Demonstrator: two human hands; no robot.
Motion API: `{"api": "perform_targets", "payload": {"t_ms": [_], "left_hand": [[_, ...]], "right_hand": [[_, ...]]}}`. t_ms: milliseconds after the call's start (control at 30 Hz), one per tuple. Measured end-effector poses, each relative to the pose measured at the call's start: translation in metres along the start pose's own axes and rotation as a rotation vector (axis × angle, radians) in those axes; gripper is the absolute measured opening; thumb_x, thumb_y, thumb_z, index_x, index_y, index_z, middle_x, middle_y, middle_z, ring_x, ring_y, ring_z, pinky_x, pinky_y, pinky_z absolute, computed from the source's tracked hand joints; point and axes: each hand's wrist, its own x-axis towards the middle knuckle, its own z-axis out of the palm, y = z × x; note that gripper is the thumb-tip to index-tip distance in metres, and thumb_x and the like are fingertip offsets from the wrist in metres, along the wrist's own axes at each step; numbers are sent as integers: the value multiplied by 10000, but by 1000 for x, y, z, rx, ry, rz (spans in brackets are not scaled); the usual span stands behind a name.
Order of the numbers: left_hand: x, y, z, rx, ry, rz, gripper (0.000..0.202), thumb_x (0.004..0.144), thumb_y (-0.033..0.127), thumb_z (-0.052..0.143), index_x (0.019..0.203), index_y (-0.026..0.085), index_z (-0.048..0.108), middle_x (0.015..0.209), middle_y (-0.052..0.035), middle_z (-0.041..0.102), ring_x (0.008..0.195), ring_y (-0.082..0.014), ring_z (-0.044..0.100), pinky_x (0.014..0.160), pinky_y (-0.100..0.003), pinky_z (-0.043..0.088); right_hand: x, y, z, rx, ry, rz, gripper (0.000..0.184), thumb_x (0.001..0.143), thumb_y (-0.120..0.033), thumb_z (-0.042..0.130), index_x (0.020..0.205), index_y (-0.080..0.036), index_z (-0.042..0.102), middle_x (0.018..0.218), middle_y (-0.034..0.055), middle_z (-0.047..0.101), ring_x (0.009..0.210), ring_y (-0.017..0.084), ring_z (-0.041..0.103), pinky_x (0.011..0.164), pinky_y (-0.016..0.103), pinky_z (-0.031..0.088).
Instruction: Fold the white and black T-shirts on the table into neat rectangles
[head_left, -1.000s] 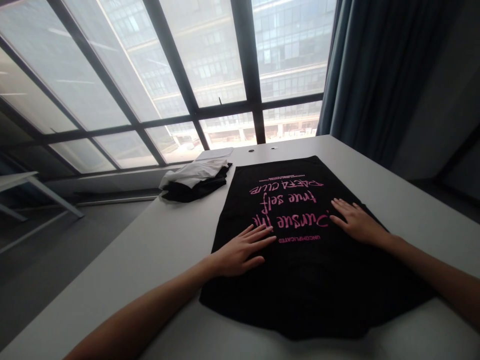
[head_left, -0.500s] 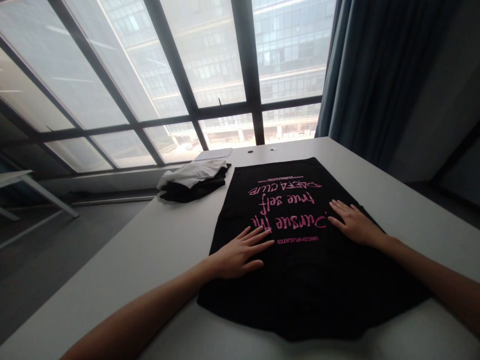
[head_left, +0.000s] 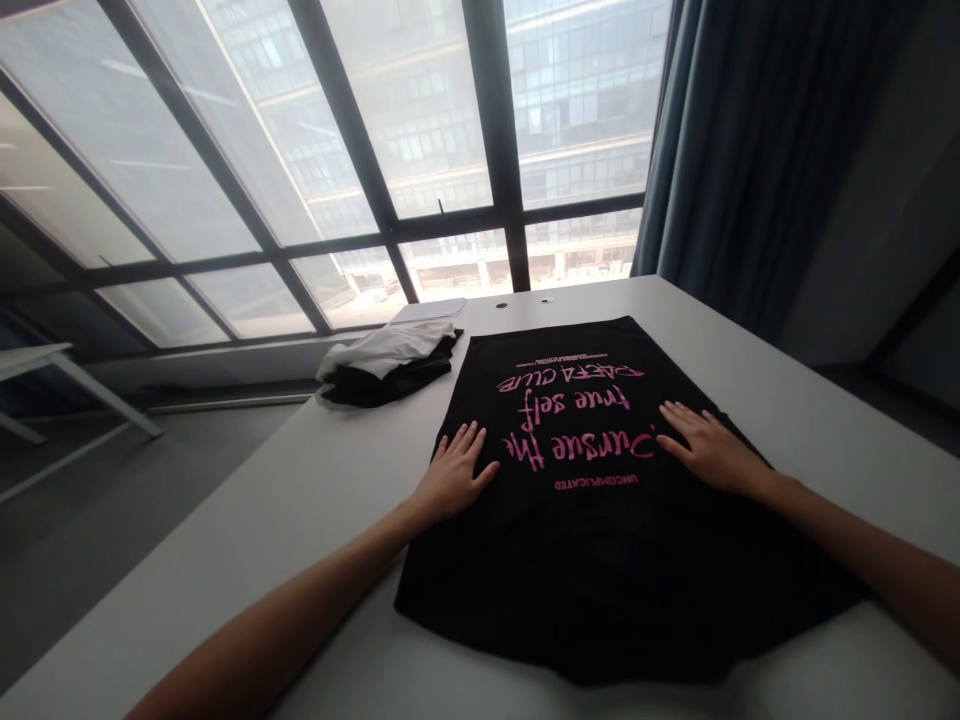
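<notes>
Well to the left of the black garment [head_left: 622, 580] stands a second table [head_left: 30, 360], light-topped, on a grey floor [head_left: 187, 450]. The dark-framed window [head_left: 427, 100] starts on that side too and runs behind the garment, with a building beyond the glass. Left of the garment is a bare stretch of the white table [head_left: 367, 450], crossed by the left forearm. A pile of clothes [head_left: 386, 365], white over black, lies crumpled just beside the garment's far left corner, with a pale flat sheet [head_left: 427, 312] behind it.

The left hand [head_left: 454, 475] lies palm down across the garment's left edge, fingers spread a little and thumb out, its tip just beside the pink print. The garment itself is laid flat on the white table, its lettering upside down to the wearer: "UNCOMPLICATED", "Pursue the", "true self" and more lines beyond. Past its far edge are two small spots [head_left: 502, 305], too small to make out.

The right hand [head_left: 709, 445] rests palm down near the garment's right edge, fingers straight and close together, thumb apart beside the print. A blue curtain [head_left: 720, 150] hangs beyond the garment's far right corner.
</notes>
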Motion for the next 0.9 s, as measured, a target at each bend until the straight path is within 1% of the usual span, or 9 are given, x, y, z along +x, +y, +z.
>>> {"api": "perform_targets", "payload": {"t_ms": [200,400,533,600,667,767,900], "left_hand": [[0,1,2,4,9,6,711,999,598,371,1585,199,315,1656,-114,214,1539,-311,150,1225,-550,170],[0,0,2,15,15,12,723,998,602,364,1579,175,320,1655,-126,216,1539,-311,155,1225,-549,174],[-3,4,-2,41,101,29,767,1002,608,352,1573,98,309,1641,-170,247,1538,-294,171,1243,-506,163],[-5,8,-4,40,130,55,767,1008,607,341,1578,98,295,1643,-165,243,1541,-280,163,1249,-485,157],[-6,12,-4,17,96,91,758,1007,618,341,1586,131,287,1647,-145,241,1541,-277,159,1249,-485,158],[-7,14,-1,-22,7,112,765,997,639,357,1591,162,281,1654,-137,212,1540,-290,148,1241,-504,161],[-6,14,0,-45,-9,105,760,999,633,366,1591,166,278,1659,-137,179,1542,-287,135,1241,-503,151]], "right_hand": [[1,3,3,5,3,-1,720,988,-624,291,1569,-204,362,1612,109,351,1500,297,296,1222,552,235],[2,5,4,-3,-3,0,728,989,-623,290,1562,-182,371,1616,116,341,1507,287,280,1227,547,225],[3,6,6,4,13,-12,718,987,-620,304,1571,-205,357,1609,116,357,1501,299,294,1220,558,233],[3,6,5,5,19,-14,710,988,-615,305,1572,-214,356,1608,112,361,1499,300,298,1218,558,238],[2,5,4,2,18,-13,705,990,-612,297,1571,-217,358,1610,107,357,1498,299,301,1218,557,240],[2,4,3,-6,10,-7,714,991,-615,281,1565,-200,369,1611,111,353,1499,296,300,1224,550,233],[1,2,2,-15,4,-5,722,990,-617,278,1567,-192,361,1613,112,355,1503,282,292,1230,530,224]]}}
